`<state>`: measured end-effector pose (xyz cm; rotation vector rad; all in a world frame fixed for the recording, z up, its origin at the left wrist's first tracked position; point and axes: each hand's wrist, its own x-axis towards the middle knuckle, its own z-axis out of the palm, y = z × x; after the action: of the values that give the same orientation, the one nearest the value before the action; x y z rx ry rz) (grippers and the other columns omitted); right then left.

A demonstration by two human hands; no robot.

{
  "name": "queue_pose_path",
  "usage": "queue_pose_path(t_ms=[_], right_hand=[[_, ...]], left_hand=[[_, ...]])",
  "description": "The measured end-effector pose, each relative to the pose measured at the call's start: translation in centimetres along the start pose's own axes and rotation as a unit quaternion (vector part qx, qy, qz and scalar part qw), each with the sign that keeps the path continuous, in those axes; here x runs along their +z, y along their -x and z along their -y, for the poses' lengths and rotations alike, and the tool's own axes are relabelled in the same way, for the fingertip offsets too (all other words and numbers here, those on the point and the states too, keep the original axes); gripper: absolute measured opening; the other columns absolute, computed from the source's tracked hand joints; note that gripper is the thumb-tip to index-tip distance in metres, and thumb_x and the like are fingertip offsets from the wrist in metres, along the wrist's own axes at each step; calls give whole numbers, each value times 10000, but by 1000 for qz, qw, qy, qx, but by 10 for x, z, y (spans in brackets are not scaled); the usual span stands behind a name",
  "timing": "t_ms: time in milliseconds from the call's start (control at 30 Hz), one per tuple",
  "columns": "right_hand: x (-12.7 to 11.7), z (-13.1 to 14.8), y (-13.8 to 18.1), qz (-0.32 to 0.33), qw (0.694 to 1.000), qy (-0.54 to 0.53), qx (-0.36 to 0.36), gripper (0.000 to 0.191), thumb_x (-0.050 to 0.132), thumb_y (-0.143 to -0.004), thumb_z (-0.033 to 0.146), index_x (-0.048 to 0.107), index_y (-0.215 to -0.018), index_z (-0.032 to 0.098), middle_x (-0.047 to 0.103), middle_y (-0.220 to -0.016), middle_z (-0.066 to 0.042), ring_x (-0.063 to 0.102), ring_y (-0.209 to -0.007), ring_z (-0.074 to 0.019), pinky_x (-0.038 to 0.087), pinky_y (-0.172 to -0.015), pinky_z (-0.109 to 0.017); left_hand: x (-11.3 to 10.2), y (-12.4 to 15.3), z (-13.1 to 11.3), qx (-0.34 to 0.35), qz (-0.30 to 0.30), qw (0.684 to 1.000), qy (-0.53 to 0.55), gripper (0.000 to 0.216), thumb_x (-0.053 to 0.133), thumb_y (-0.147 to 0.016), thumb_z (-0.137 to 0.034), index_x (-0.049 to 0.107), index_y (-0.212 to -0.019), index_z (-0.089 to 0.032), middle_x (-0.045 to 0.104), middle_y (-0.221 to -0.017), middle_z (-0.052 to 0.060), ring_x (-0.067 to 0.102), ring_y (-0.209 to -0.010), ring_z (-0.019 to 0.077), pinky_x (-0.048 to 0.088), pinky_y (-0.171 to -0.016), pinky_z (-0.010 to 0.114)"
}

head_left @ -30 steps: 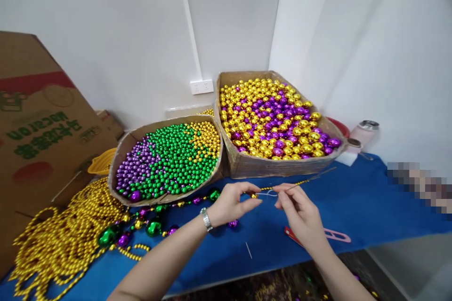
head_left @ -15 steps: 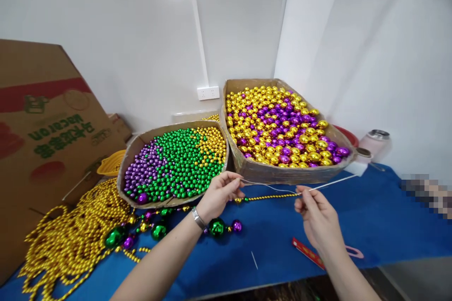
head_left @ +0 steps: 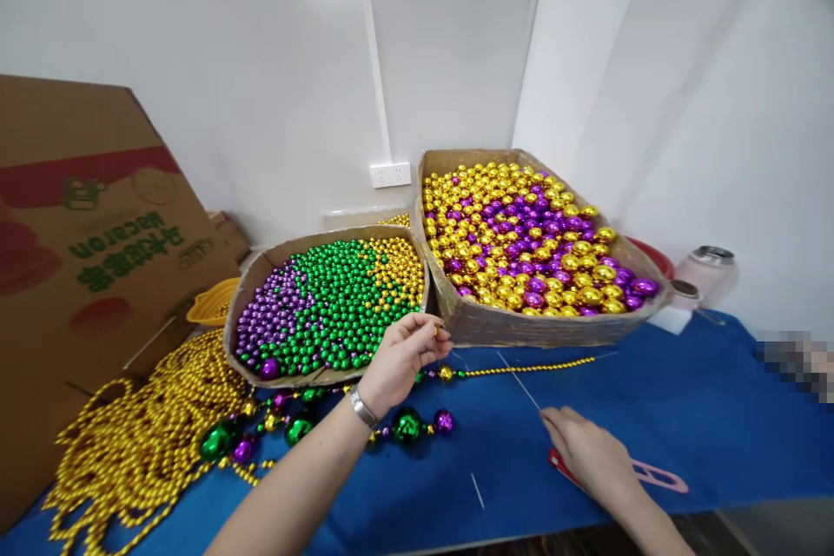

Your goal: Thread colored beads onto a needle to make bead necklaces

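My left hand (head_left: 402, 358), wearing a silver watch on its wrist, is closed in a pinch in front of the green bead box. A small gold spot shows at its fingertips, and a faint thin string seems to hang there. My right hand (head_left: 590, 452) is lower over the blue cloth, fingers pressed together at the near end of a thin straight white strand (head_left: 519, 382). Beneath that hand lies a red flat item (head_left: 561, 467), partly covered, with a pink looped handle (head_left: 661, 476) beside it. Behind both hands stretches a gold bead string (head_left: 527, 367) on the cloth.
One cardboard box (head_left: 261, 265) holds green, purple and gold beads; a larger box (head_left: 521, 332) holds gold and purple balls. Gold bead chains (head_left: 143, 443) pile at left beside a big carton (head_left: 78, 278). A pink bottle (head_left: 707, 274) stands right. Another person's hand appears far right.
My right hand has moved down toward the red item, and the white strand now points away to the left instead of right. My left hand stays nearly in place. The string no longer spans both hands.
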<state>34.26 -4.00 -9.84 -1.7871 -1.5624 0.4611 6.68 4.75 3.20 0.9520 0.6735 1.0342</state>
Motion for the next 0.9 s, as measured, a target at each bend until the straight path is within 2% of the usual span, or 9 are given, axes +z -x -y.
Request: queue_pose_path(t_ms=[100, 200, 300, 400, 467, 567, 733, 800, 900], right_hand=[[9, 15, 4, 19, 998, 59, -16, 176, 554, -744, 386, 681, -713, 268, 630, -640, -41, 582, -456, -169, 353, -430, -247], [17, 62, -4, 26, 995, 39, -86, 268, 491, -826, 380, 649, -1018, 283, 675, -927, -76, 653, -797, -251, 486, -653, -351], [24, 120, -17, 50, 977, -138, -157, 389, 464, -877, 402, 506, -1237, 261, 631, -1113, -81, 591, -1022, -235, 452, -895, -396], [32, 157, -27, 84, 933, -336, -103, 390, 451, -890, 441, 505, -1207, 219, 654, -984, -68, 631, -840, -184, 517, -758, -319], [36, 162, -29, 96, 920, -375, -58, 353, 468, -875, 477, 584, -1052, 194, 641, -778, -28, 603, -657, -150, 502, -587, -252], [39, 148, -27, 72, 944, -320, -43, 323, 518, -838, 498, 623, -854, 193, 598, -657, 7, 569, -617, -143, 454, -559, -227], [40, 120, -21, 22, 978, -202, -44, 328, 471, -855, 500, 605, -814, 204, 605, -673, 10, 544, -597, -144, 411, -535, -223], [41, 117, -20, 17, 985, -163, -53, 328, 448, -869, 494, 595, -805, 208, 598, -657, 12, 533, -568, -140, 403, -526, -225], [42, 121, -18, 20, 988, -124, -86, 310, 427, -891, 471, 585, -824, 213, 605, -691, -1, 548, -581, -146, 420, -553, -236]], left_hand=[[7, 0, -8, 29, 2, 999, -19, 254, 684, -748, -347, 623, -883, -140, 663, -820, 55, 636, -770, 158, 493, -799, 342], [18, 0, -7, 82, -4, 993, -82, 240, 664, -766, -345, 633, -885, -139, 670, -823, 57, 631, -803, 161, 483, -794, 304], [28, 3, 3, 126, -8, 980, -153, 243, 654, -767, -355, 642, -892, -147, 675, -852, 65, 624, -809, 167, 488, -758, 279], [28, 6, 12, 145, -12, 971, -187, 261, 643, -771, -368, 643, -917, -152, 673, -853, 69, 620, -755, 166, 499, -674, 265], [19, 7, 13, 157, -27, 969, -188, 262, 632, -779, -366, 637, -930, -152, 675, -865, 69, 622, -776, 171, 497, -685, 267], [-15, 1, 5, 179, -77, 949, -247, 243, 593, -807, -363, 628, -936, -160, 678, -886, 64, 622, -826, 181, 486, -739, 284], [-81, -10, -10, 202, -145, 807, -536, 165, 619, -768, -283, 665, -892, -185, 670, -891, 67, 598, -890, 238, 434, -864, 399], [-85, -4, -9, 224, -155, 781, -562, 209, 624, -757, -240, 664, -958, -200, 643, -1011, 89, 546, -1023, 273, 364, -955, 457], [-62, 18, 4, 255, -100, 790, -549, 263, 534, -834, -231, 630, -1079, -229, 587, -1143, 97, 511, -1098, 251, 371, -974, 424]])
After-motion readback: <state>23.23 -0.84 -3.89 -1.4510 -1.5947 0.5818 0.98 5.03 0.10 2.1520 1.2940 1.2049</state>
